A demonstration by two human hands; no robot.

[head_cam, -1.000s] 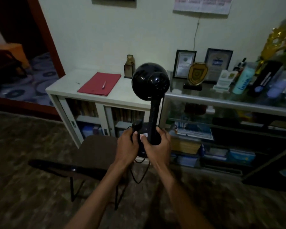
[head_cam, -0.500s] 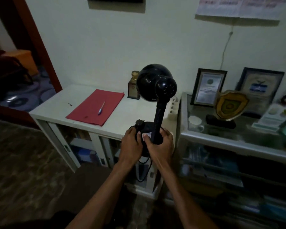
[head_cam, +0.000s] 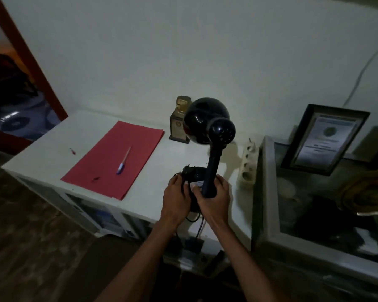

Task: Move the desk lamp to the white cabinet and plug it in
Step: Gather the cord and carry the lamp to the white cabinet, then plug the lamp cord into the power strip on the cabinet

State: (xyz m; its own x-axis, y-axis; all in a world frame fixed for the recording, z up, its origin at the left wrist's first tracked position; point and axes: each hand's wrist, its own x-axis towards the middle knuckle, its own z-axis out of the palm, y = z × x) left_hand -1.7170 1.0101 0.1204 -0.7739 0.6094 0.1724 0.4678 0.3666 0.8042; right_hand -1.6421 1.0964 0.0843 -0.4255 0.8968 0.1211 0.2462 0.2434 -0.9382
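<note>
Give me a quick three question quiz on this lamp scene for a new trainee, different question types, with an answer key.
1. True or false: both the left hand and the right hand grip the base of the desk lamp.
2. Multiple choice: what lies on the red folder? A) scissors B) a pen C) a phone
3. Fill in: the white power strip lies on the white cabinet, to the ____ of the lamp.

Key: 1 true; 2 B; 3 right
</note>
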